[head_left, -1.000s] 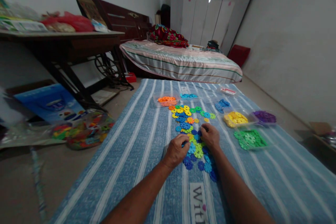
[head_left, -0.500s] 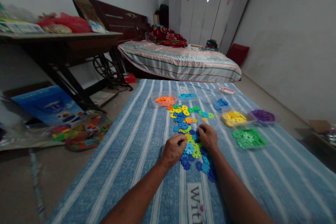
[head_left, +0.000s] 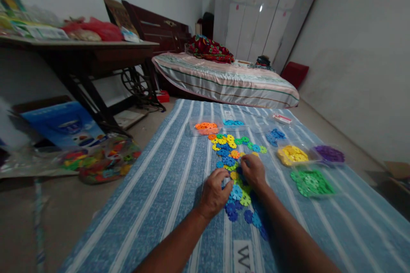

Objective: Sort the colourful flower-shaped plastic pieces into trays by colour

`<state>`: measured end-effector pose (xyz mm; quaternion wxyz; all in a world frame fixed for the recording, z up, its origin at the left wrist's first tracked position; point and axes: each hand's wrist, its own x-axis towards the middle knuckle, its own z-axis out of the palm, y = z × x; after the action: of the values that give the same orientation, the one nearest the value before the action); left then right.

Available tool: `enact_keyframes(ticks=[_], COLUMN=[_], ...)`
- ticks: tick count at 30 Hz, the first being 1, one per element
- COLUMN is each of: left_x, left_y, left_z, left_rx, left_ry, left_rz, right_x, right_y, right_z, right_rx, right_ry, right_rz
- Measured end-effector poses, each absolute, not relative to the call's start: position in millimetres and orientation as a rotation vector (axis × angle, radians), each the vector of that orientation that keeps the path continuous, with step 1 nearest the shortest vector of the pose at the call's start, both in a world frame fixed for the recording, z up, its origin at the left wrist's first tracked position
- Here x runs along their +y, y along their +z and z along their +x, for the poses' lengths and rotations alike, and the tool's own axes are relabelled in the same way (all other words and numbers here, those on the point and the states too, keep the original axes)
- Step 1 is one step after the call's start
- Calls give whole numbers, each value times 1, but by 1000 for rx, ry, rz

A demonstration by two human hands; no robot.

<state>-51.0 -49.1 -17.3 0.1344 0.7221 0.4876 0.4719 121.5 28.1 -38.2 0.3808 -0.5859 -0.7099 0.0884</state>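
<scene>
Flower-shaped discs [head_left: 228, 161] lie strewn down the centre of the frame. I see the left hand [head_left: 215, 192] at the spread's left edge, fingers curled, and the right hand [head_left: 253, 170] over its right side; the two stand apart. Cannot tell whether either grips a disc. Striped cloth [head_left: 160, 192] runs wide leftward; yellow discs [head_left: 292, 155] and green discs [head_left: 312, 181] bound the room at right.

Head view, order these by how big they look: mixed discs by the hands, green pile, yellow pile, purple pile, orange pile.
1. Mixed discs
2. Green pile
3. Yellow pile and purple pile, too alike to rank
4. Orange pile, though it sits farther away
</scene>
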Motion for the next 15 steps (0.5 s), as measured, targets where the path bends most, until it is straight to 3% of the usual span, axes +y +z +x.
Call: enact_keyframes(ticks=[4,15], left_x=[-46,-45], left_y=[-22,-21], left_z=[-56,-59], left_rx=[1507,1604], left_ry=[1402,1281], left_rz=[2053,1762], right_x=[62,128], right_y=[-20,-3], right_z=[92,22], right_rx=[-2062,-2283], right_ry=[188,238], right_rz=[-1420,-1854])
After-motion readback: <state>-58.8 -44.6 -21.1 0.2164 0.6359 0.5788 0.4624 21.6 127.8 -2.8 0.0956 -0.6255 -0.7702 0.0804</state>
